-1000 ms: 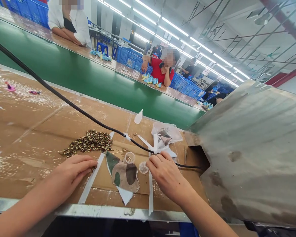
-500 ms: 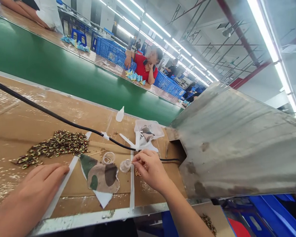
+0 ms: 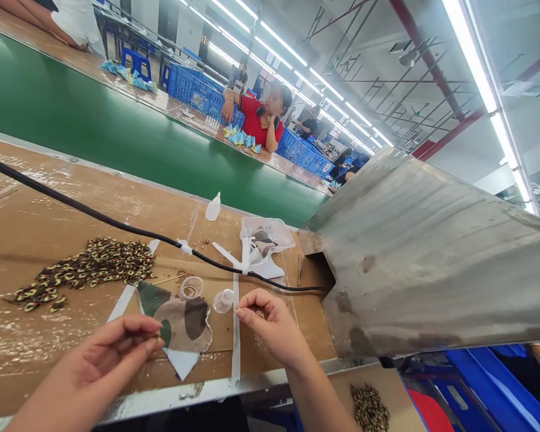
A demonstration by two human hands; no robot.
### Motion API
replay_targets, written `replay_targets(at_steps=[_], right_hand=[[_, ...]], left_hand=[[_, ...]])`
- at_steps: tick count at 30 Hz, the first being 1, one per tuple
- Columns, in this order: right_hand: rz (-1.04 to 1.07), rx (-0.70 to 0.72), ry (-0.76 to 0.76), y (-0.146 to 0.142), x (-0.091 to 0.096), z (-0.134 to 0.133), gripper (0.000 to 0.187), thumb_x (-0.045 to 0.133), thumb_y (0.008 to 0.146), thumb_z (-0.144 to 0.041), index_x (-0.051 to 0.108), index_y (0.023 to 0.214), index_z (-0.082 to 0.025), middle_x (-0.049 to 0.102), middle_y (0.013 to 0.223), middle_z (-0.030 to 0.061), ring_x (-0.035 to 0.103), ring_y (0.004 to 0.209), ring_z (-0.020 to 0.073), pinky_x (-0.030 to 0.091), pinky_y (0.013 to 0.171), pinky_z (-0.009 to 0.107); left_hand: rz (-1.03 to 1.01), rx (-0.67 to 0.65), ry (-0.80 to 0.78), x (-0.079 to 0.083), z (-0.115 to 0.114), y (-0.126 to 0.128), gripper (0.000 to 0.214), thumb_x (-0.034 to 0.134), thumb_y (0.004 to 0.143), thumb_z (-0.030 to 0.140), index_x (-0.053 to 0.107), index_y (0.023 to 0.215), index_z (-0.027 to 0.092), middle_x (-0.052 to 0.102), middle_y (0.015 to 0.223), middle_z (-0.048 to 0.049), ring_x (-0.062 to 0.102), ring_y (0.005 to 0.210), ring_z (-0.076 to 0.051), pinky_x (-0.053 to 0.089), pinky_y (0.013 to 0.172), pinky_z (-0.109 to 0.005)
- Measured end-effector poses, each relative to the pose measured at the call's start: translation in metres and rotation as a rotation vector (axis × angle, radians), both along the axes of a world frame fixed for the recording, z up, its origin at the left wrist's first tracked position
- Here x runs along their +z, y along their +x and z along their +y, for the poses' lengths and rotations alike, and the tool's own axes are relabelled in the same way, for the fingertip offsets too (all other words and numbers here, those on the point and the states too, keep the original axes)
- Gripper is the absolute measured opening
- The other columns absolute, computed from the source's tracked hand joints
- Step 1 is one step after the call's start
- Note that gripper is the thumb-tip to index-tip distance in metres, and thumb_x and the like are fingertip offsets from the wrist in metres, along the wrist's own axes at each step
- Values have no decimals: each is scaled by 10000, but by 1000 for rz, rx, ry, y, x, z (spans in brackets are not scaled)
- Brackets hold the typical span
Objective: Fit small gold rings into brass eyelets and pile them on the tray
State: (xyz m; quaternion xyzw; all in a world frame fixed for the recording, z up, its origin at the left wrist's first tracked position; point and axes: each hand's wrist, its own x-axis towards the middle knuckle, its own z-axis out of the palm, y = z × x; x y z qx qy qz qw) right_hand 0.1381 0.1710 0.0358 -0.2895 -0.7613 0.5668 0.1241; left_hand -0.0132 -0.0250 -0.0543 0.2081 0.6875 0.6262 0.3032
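Note:
My left hand [image 3: 112, 354] is raised a little over the brown taped table [image 3: 36, 228], fingers pinched together on a small dark piece that I cannot make out. My right hand [image 3: 270, 327] is also lifted, its thumb and forefinger pinched on something tiny, with small beads in the palm. Between the hands lies a camouflage cloth piece [image 3: 180, 318]. Two small clear caps [image 3: 224, 300] sit just beyond it. A pile of small patterned rings [image 3: 90, 267] lies to the left, beyond my left hand.
A black cable [image 3: 94, 217] crosses the table to a large grey metal chute [image 3: 423, 258] on the right. A white dropper bottle [image 3: 213, 207] and a clear tray [image 3: 270, 231] stand behind. A green conveyor [image 3: 117, 138] runs beyond; a person in red [image 3: 263, 120] sits across it.
Both hands have lifted off the table. My left hand went from lying flat to a pinch; my right hand drew back from the clear cap toward me. The camera view shifted slightly.

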Motion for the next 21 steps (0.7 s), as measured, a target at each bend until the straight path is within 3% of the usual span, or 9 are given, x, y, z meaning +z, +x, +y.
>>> replay_targets(at_steps=[3, 7, 12, 17, 21], right_hand=[[25, 1, 32, 4, -5, -6, 201, 629, 762, -295, 631, 806, -99, 573, 791, 17, 483, 718, 42, 378, 686, 154], [53, 42, 178, 6, -6, -16, 165, 607, 793, -273, 636, 783, -111, 563, 783, 15, 489, 721, 41, 382, 692, 152], [75, 130, 361, 6, -7, -29, 116, 586, 826, -229, 634, 781, -133, 564, 770, 3, 489, 725, 35, 373, 682, 145], [74, 168, 461, 7, -10, -39, 62, 577, 849, -220, 631, 838, -192, 574, 835, -23, 501, 836, 49, 361, 759, 175], [138, 206, 656, 6, -10, -43, 57, 547, 877, -208, 602, 865, -207, 568, 858, -42, 484, 858, 48, 310, 826, 210]], left_hand=[[-416, -38, 51, 22, 17, 19, 456, 802, 440, 562, 659, 744, 255, 640, 763, -33, 626, 723, -172, 562, 644, -230], [-623, 15, 47, 46, 26, 34, 509, 852, 322, 514, 692, 692, 202, 648, 769, -37, 586, 756, -130, 509, 638, -158], [-745, -4, 22, 51, 26, 42, 580, 879, 382, 436, 669, 855, 174, 644, 852, -12, 582, 793, -121, 499, 714, -178], [-755, -50, 37, 54, 27, 42, 525, 879, 379, 435, 653, 752, 143, 611, 742, -6, 571, 687, -116, 489, 667, -200], [-768, -75, 31, 58, 29, 41, 525, 875, 386, 439, 692, 781, 146, 640, 774, -19, 581, 700, -123, 490, 693, -207]])
